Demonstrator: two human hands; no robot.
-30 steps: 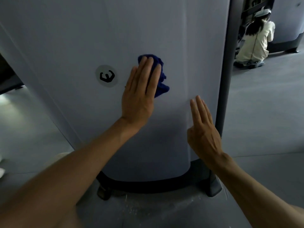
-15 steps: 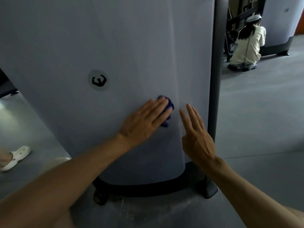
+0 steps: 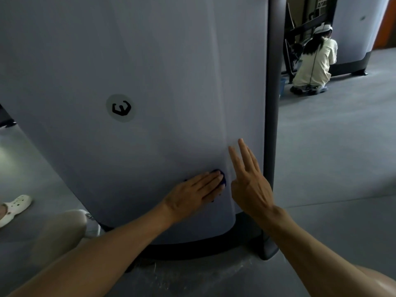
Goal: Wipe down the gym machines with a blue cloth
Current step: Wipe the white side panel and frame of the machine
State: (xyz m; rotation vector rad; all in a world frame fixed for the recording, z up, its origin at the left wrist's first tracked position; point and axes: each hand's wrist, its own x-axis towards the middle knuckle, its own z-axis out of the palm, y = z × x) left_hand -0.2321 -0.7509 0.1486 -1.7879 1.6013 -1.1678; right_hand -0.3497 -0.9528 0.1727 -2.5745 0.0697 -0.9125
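Observation:
A tall grey machine shroud (image 3: 160, 71) fills most of the view, with a round logo sticker (image 3: 120, 108) on it. My left hand (image 3: 194, 192) lies flat with straight fingers, pressing the blue cloth (image 3: 221, 176) against the lower part of the shroud. Only a small edge of the cloth shows past the fingertips. My right hand (image 3: 248, 181) rests beside it with straight fingers against the shroud, near the dark vertical post (image 3: 273, 103).
The machine stands on a black curved base (image 3: 214, 247) on grey floor. Another person (image 3: 315, 61) crouches at the back right by a second machine (image 3: 355, 35). A foot in a white clog (image 3: 15, 207) is at the left edge. My knee (image 3: 64, 230) is low left.
My left hand has slid the cloth down the shroud from near the logo to the lower part, close to my right hand. The view has shifted lower.

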